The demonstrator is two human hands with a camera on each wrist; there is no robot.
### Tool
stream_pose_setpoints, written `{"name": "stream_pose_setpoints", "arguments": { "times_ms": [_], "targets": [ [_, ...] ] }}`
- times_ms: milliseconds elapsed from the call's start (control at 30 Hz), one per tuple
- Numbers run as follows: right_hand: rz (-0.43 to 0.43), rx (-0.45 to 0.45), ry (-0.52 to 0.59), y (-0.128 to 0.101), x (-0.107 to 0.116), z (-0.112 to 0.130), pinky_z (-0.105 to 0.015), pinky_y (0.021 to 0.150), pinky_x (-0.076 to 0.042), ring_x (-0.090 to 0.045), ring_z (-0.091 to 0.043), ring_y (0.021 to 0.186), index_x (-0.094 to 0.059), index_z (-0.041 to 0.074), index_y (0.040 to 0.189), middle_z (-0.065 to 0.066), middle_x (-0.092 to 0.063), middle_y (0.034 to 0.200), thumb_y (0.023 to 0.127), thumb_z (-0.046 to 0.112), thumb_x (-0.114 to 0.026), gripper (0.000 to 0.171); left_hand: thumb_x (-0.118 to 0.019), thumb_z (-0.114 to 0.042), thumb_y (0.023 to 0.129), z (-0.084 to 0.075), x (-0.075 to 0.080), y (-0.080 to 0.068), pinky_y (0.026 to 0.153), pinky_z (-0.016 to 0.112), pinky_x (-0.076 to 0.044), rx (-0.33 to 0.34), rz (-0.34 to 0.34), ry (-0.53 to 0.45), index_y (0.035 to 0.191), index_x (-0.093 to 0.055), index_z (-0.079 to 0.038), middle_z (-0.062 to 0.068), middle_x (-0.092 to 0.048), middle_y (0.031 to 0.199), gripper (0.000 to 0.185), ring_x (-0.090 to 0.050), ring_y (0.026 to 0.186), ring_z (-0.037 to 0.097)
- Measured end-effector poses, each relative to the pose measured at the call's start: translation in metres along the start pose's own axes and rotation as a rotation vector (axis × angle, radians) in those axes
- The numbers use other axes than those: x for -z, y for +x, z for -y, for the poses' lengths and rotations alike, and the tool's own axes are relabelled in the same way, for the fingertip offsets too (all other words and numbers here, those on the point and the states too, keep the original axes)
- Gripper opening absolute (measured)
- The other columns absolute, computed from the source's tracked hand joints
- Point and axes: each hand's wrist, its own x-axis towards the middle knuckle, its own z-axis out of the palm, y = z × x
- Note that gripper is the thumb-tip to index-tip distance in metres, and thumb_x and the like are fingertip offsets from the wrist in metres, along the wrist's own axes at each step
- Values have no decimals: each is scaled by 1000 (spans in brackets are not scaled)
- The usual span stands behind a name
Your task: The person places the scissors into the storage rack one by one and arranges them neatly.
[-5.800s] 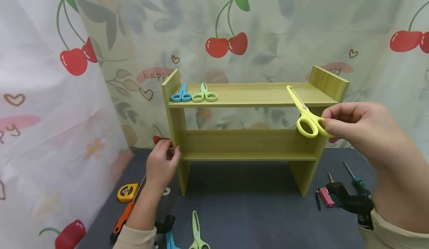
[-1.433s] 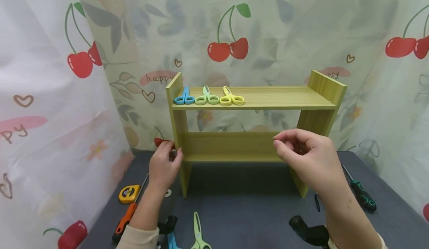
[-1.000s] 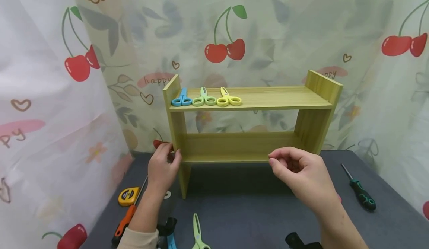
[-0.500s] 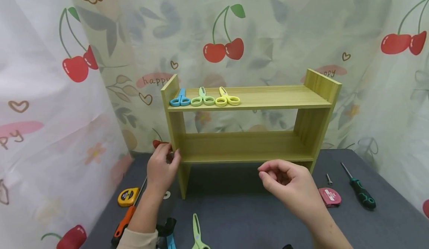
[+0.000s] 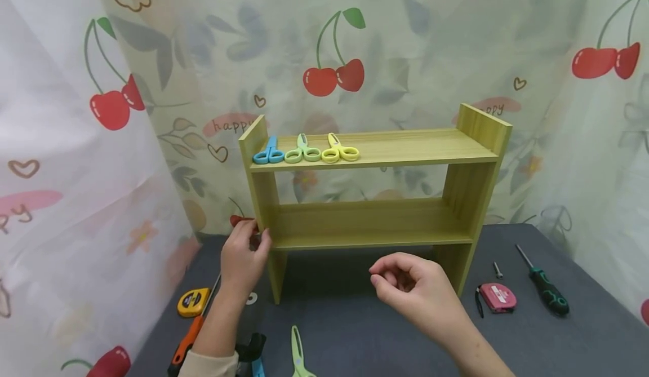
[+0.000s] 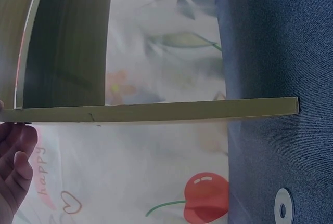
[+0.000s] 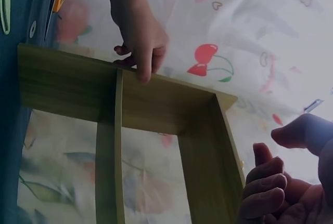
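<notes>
Three small plastic scissors (image 5: 306,152) lie at the left end of the two-tier wooden shelf's (image 5: 405,147) top board; the shelf stands on the grey cloth-covered worktop (image 5: 355,332), a pink tape measure (image 5: 498,297) to its right.

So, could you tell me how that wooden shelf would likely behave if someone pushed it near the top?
The wooden shelf is probably stiff, as its boards look flat and straight. It stands tall on two narrow side panels, so a push high up might tip it. The left hand grips its left side panel, which likely steadies it. The dark mat may resist sliding.
</notes>
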Motion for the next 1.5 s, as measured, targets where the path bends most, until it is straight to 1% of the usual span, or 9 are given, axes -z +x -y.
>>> {"name": "stream_pose_setpoints", "arguments": {
  "times_ms": [200,400,533,633,800,1033,1167,1333,1500],
  "targets": [
    [60,-16,-13,-2,-9,-2,-26,59,-46,-53,-12,64,-73,19,94,1,-58,74,90,8,-76,12,-73,-4,89,-1,0,-1,56,40,-53,-2,-10,10,100,-71,3,15,-66,93,13,-64,67,23],
    [87,35,-30,-4,-24,-7,-25,57,-45,-50,-9,62,-72,22,92,4,-57,74,88,6,-76,17,-72,-5,89,1,0,-1,56,39,-53,-12,-8,19,98,-70,3,14,-66,92,12,-62,66,20],
    [104,49,-42,-5,-35,-11,-24,56,-45,-48,-6,61,-72,24,91,6,-56,74,88,6,-76,19,-71,-5,89,3,-1,0,55,39,-52,-20,-9,19,98,-70,3,14,-66,92,12,-62,66,21],
    [118,76,-45,-7,-43,-13,-23,56,-45,-47,-4,60,-72,25,89,7,-55,74,87,5,-76,20,-71,-5,89,3,-1,0,55,40,-52,-24,-10,19,98,-70,3,14,-65,92,12,-61,66,22],
    [159,111,-51,-10,-58,-19,-22,56,-45,-45,-1,60,-71,25,87,10,-54,74,86,4,-75,21,-71,-5,90,1,-1,0,56,39,-53,-25,-6,18,99,-70,3,14,-66,93,12,-62,66,21],
    [216,163,-71,-12,-77,-30,-19,53,-45,-44,4,57,-71,26,86,13,-52,73,83,5,-77,22,-71,-3,89,-2,-1,0,55,39,-52,-28,-19,14,99,-70,4,15,-66,93,12,-62,65,22],
    [268,138,-83,-12,-84,-36,-19,57,-46,-46,3,59,-71,24,86,14,-52,73,84,9,-77,17,-71,-2,89,-2,-1,0,54,40,-52,-34,-27,12,99,-70,4,15,-66,93,12,-62,65,22],
    [392,60,-123,-10,-92,-43,-20,59,-45,-47,1,59,-72,20,89,16,-53,73,85,17,-78,7,-71,-2,89,-2,-1,0,54,40,-52,-31,-31,15,99,-70,4,15,-66,93,11,-62,65,22],
    [518,12,-189,-11,-101,-51,-20,62,-44,-47,1,60,-74,17,94,18,-54,73,86,24,-78,11,-71,-2,89,-3,-1,0,55,40,-52,-24,-25,17,98,-70,3,15,-66,92,11,-63,65,22]
  ]
}}
